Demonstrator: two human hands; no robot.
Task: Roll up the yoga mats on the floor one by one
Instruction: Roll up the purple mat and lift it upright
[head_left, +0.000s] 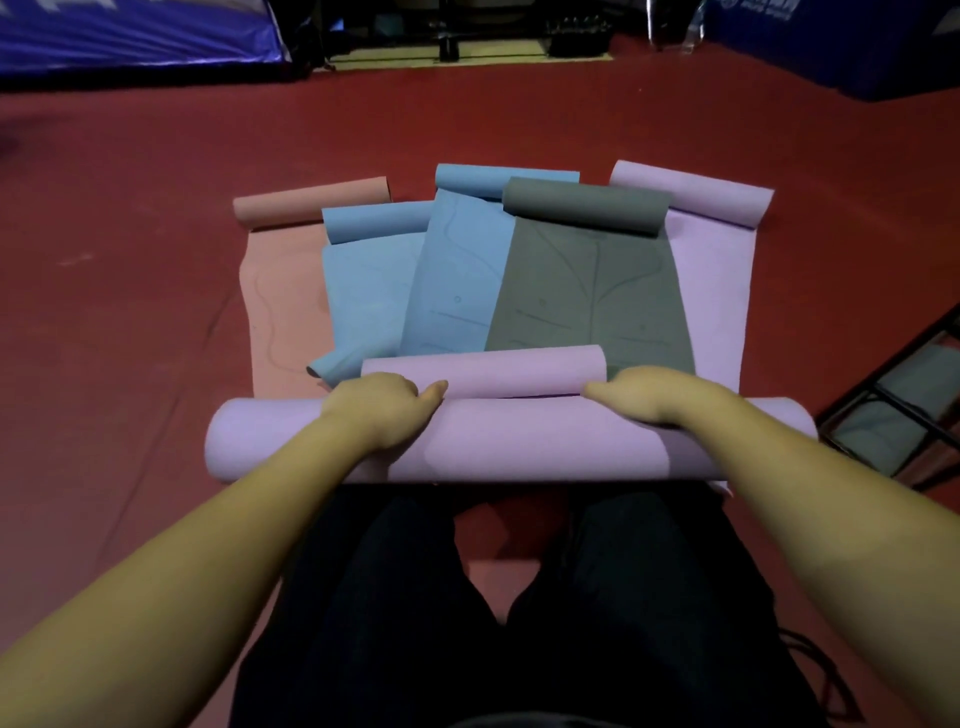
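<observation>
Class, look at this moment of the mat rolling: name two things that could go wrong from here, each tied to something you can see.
1. The left hand and right hand sit unevenly on the small lilac roll, so it may roll up skewed.
2. The grey mat and blue mats overlap under it, so they could be dragged or caught in the roll.

- My left hand (382, 410) lies knuckles up, fingers curled down out of sight, thumb pointing toward 3 o'clock.
- My right hand (636, 397) mirrors it, fingers tucked under toward 9 o'clock.
- Both bare forearms reach toward 12 o'clock, converging slightly.
- My dark-trousered knees sit between them.
</observation>
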